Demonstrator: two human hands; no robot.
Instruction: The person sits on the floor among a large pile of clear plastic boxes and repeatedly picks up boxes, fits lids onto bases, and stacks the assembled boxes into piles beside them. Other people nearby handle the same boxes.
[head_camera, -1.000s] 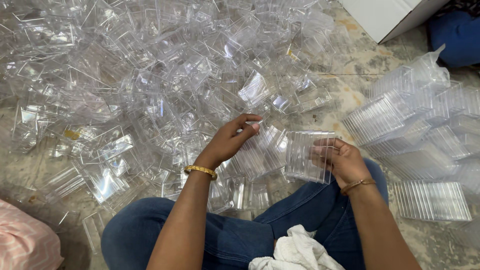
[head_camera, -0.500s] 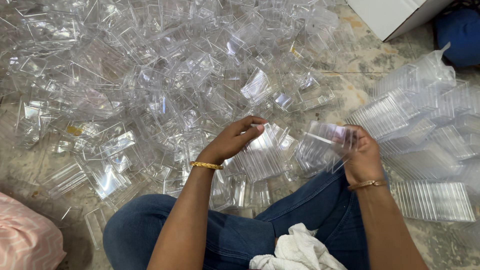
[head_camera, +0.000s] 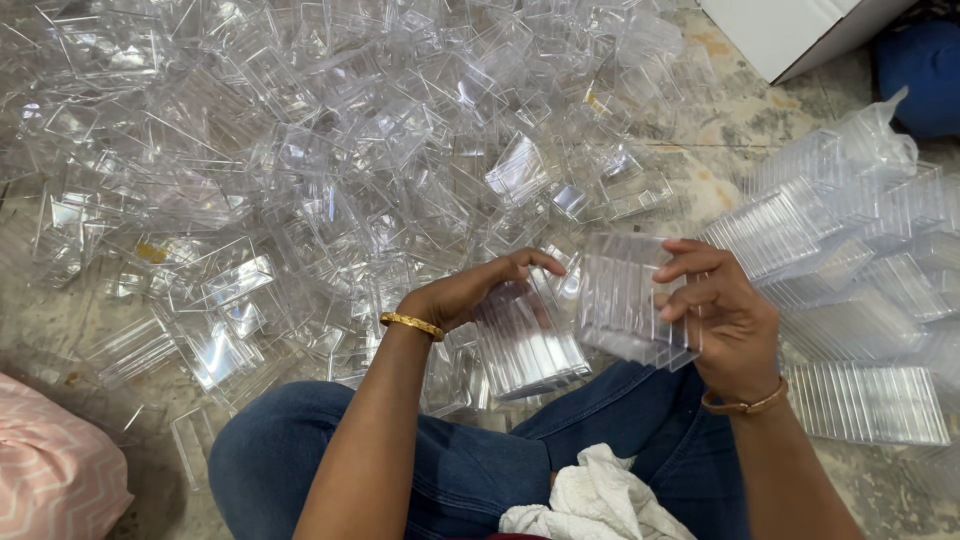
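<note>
My right hand (head_camera: 722, 318) holds a clear ribbed plastic box (head_camera: 630, 298) upright in front of me, fingers curled over its right side. My left hand (head_camera: 472, 292) grips a short stack of clear ribbed plastic boxes (head_camera: 525, 345) that rests above my lap, thumb and fingers on its top edge. The two hands are close together, with the single box just right of the stack. Each wrist bears a bangle.
A big heap of loose clear plastic boxes (head_camera: 320, 160) covers the floor ahead and to the left. Neat stacks of nested boxes (head_camera: 860, 290) lie on the right. A white cloth (head_camera: 590, 495) sits in my lap. A white carton (head_camera: 790, 30) stands at the top right, a pink cushion (head_camera: 50, 470) at the bottom left.
My right hand has lifted its clear box and brought it in toward the left hand. The left hand has closed on the stack above my lap.
</note>
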